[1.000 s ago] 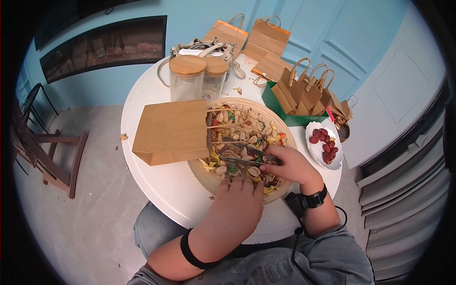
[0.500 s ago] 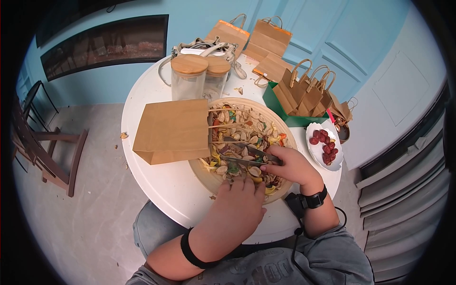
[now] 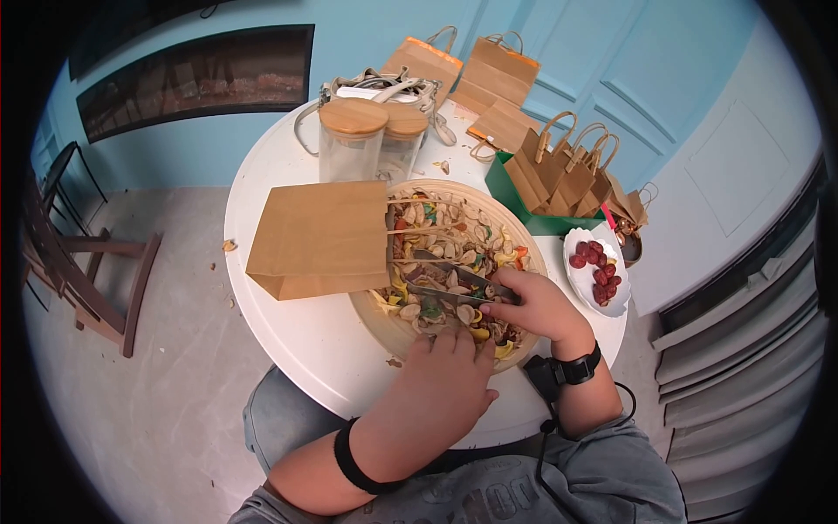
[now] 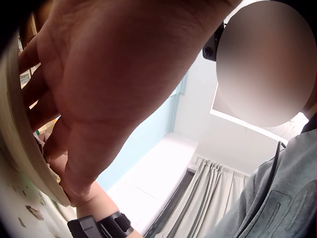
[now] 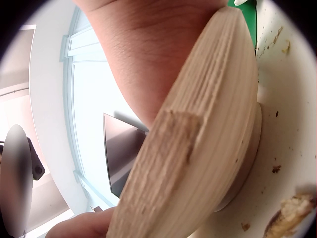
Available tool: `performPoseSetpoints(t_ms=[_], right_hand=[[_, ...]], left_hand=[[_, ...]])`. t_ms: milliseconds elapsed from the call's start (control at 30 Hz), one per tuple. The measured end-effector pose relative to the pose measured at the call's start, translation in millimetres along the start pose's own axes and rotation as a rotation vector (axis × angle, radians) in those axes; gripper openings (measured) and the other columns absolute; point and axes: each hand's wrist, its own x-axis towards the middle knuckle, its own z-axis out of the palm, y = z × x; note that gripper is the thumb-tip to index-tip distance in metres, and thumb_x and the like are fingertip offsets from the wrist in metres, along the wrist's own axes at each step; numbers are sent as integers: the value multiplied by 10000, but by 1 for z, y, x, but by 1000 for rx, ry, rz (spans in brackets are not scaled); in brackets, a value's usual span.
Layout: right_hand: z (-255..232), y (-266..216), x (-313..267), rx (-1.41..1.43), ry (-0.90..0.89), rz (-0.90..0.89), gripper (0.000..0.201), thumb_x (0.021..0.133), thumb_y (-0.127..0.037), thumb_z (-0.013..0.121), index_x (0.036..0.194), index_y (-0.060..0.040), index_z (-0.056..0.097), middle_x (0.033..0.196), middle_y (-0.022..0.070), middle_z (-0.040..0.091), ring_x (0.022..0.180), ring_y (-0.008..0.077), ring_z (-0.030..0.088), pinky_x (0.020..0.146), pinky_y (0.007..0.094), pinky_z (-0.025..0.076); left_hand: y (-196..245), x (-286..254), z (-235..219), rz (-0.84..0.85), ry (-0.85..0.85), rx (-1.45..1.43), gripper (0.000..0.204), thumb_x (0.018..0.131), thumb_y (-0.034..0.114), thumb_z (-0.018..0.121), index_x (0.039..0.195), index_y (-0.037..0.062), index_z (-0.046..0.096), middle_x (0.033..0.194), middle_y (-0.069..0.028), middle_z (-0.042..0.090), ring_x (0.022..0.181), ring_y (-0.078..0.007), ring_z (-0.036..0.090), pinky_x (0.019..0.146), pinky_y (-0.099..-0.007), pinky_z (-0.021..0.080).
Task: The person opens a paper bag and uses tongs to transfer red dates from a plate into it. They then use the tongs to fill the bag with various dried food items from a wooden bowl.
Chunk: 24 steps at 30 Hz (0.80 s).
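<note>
Tongs (image 3: 448, 296) over the bowl (image 3: 382, 332): probably light, springy; grasp 2 arms. Right hand (image 3: 543, 306) pinches them, tips apart; left hand (image 3: 432, 380) lies relaxed across bowl's rim.

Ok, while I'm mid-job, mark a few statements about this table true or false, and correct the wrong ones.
1. The right hand holds the metal tongs. True.
2. The green box holds paper bags. True.
3. The left hand is inside the green box. False: it is at the near edge of the bowl.
4. Dark red fruits lie on the white plate. True.
5. The glass jars are uncovered. False: both have wooden lids.
</note>
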Motion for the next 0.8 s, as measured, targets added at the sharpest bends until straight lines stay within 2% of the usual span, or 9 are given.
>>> performPoseSetpoints(t_ms=[567,800], right_hand=[[1,-1,0,26,14,20,360,809,-276,795,1027,-37,637,679,60,538,627,166,504,576,318,402],[1,-1,0,15,20,-3,356,809,-278,794,1009,-36,627,686,66,544,628,173,507,578,322,406]], left_hand=[[2,0,-3,31,-24,-44,560,940,416,587,1329,16,550,1191,-196,596,1120,-330,565,947,-435,467],[2,-1,0,27,-25,-33,537,932,368,602,1324,5,546,1181,-189,595,1115,-323,560,956,-439,455]])
